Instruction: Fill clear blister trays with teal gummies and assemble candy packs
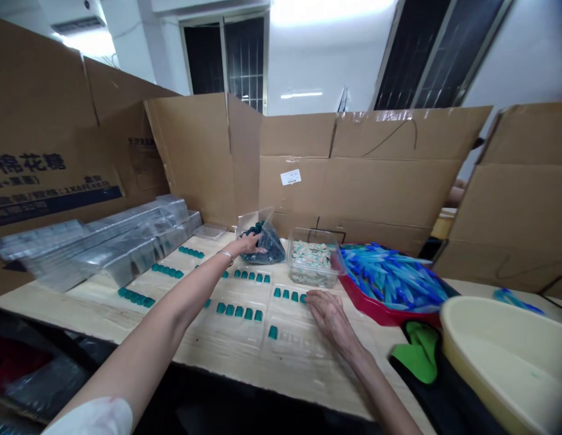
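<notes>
Teal pieces (286, 294) | bagged at left hand (250, 243) | row at right hand (326, 315)

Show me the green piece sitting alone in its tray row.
The green piece at the front left of the rightmost flat tray; the row behind it holds several.

One left hand (250, 243), one right hand (326, 315), one plastic bag (272, 250), one clear tub (313, 278), one red basin (370, 307), one large cream basin (468, 371), two windows (245, 57), one white label (290, 177), and five visible green pieces (273, 332) in the rightmost tray (287, 350).
</notes>
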`<state>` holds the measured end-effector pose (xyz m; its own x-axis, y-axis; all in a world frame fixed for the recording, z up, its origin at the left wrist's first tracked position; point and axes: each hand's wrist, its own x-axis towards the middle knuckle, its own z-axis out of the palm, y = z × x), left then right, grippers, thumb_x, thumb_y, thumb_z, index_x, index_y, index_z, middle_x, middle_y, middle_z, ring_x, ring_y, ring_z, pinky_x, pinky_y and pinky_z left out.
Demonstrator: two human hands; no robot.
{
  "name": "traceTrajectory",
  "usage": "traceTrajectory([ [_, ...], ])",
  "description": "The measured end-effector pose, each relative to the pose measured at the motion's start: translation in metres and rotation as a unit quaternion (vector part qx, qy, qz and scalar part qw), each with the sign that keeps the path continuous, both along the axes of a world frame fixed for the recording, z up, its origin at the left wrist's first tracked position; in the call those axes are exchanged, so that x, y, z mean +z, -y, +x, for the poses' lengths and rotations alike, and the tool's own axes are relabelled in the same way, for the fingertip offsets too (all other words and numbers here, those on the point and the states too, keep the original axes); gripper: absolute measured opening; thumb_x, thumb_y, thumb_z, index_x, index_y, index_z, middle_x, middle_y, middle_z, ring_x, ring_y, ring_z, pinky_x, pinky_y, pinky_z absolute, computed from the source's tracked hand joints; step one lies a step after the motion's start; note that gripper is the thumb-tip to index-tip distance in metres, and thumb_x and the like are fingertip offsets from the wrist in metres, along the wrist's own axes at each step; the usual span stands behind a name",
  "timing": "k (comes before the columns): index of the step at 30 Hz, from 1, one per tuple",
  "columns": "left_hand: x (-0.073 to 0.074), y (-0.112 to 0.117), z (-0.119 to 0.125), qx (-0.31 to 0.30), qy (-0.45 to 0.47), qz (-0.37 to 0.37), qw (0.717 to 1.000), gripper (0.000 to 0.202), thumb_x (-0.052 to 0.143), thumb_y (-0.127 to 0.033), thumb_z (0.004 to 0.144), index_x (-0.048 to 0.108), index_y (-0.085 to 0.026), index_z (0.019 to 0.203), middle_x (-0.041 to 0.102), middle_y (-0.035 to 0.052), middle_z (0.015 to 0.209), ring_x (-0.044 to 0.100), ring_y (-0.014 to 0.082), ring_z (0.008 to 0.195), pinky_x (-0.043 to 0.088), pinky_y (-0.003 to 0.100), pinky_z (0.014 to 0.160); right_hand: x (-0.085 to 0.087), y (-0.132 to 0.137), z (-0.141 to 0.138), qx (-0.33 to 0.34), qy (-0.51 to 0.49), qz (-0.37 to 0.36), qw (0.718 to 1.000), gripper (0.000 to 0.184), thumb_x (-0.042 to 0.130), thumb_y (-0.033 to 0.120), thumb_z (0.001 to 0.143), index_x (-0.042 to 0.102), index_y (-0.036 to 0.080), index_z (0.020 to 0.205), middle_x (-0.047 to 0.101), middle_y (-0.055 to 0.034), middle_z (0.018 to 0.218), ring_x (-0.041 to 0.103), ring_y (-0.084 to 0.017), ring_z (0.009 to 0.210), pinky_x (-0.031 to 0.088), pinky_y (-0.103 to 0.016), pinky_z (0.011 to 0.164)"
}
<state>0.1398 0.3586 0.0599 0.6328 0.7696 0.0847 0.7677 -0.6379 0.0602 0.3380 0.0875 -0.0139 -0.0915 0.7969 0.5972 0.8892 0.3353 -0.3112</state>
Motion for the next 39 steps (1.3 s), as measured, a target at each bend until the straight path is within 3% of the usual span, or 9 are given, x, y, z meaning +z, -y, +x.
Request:
traceTrajectory([
  [7,-0.013,-0.002,0.008,0.003,-0.041,0.032,0.999,0.056,0.040,-0.036,0.087,0.028,-0.015,0.137,0.037,0.0242,0.130,0.040,0.0348,0.119,0.028,0.049,0.096,0.006,0.000,0.006,-0.017,-0.077,0.009,0.997,0.018,0.048,0.020,0.084,0.065,0.021,0.091,0.067,-0.0059,0.096,0.059,-0.022,0.093,0.040,-0.039,0.085],
  [10,-0.014,0.000,0.007,0.008,-0.042,0.031,0.999,0.057,0.039,-0.039,0.086,0.027,-0.016,0.137,0.037,0.0231,0.128,0.047,0.0346,0.112,0.032,0.047,0.093,0.013,0.003,0.010,-0.043,-0.128,0.026,0.991,0.019,0.048,0.021,0.084,0.066,0.023,0.090,0.067,-0.0056,0.093,0.059,-0.023,0.091,0.041,-0.039,0.084],
  [14,-0.012,0.005,0.009,0.023,-0.028,0.027,0.999,0.049,0.035,-0.033,0.088,0.030,-0.017,0.134,0.040,0.0204,0.122,0.057,0.0269,0.096,0.041,0.038,0.085,0.022,0.009,0.013,-0.078,-0.199,0.064,0.975,0.020,0.048,0.021,0.084,0.066,0.026,0.090,0.066,-0.0049,0.095,0.058,-0.024,0.093,0.040,-0.040,0.088],
  [20,0.006,0.006,0.013,0.048,0.019,-0.001,0.999,0.038,0.037,-0.022,0.086,0.043,-0.014,0.122,0.048,0.0192,0.113,0.054,0.0277,0.098,0.039,0.038,0.085,0.025,0.014,0.023,-0.131,-0.275,0.123,0.944,0.017,0.050,0.025,0.085,0.065,0.028,0.090,0.065,-0.0049,0.094,0.059,-0.022,0.091,0.044,-0.040,0.088],
  [26,0.029,0.000,0.007,0.086,0.155,-0.046,0.983,0.028,0.042,-0.015,0.083,0.049,-0.015,0.111,0.051,0.0148,0.104,0.051,0.0261,0.099,0.036,0.039,0.086,0.021,0.012,0.025,-0.133,-0.258,0.140,0.947,0.018,0.051,0.026,0.083,0.067,0.020,0.089,0.068,-0.0078,0.093,0.062,-0.021,0.088,0.047,-0.037,0.084],
  [30,0.037,0.002,0.005,0.103,0.291,-0.103,0.945,0.015,0.052,-0.017,0.080,0.050,-0.015,0.095,0.052,0.0042,0.078,0.052,0.0144,0.072,0.042,0.026,0.067,0.017,0.010,0.022,-0.129,-0.230,0.135,0.955,0.019,0.051,0.028,0.083,0.067,0.019,0.088,0.069,-0.0077,0.093,0.063,-0.022,0.088,0.047,-0.038,0.083],
  [34,0.048,0.013,0.002,0.090,0.434,-0.199,0.874,0.008,0.049,-0.023,0.084,0.044,-0.017,0.086,0.042,-0.0044,0.063,0.036,0.0040,0.045,0.029,0.015,0.043,0.012,0.006,0.025,-0.121,-0.214,0.124,0.961,0.020,0.050,0.029,0.082,0.067,0.020,0.088,0.069,-0.0081,0.092,0.064,-0.023,0.087,0.048,-0.038,0.081],
  [39,0.056,0.064,-0.012,0.019,0.530,-0.344,0.775,0.012,0.045,-0.026,0.086,0.042,-0.018,0.078,0.041,-0.0038,0.067,0.028,0.0001,0.041,0.016,0.010,0.034,0.017,0.008,0.027,-0.135,-0.258,0.128,0.948,0.021,0.051,0.030,0.081,0.067,0.018,0.089,0.068,-0.0084,0.092,0.063,-0.021,0.085,0.048,-0.037,0.081],
])
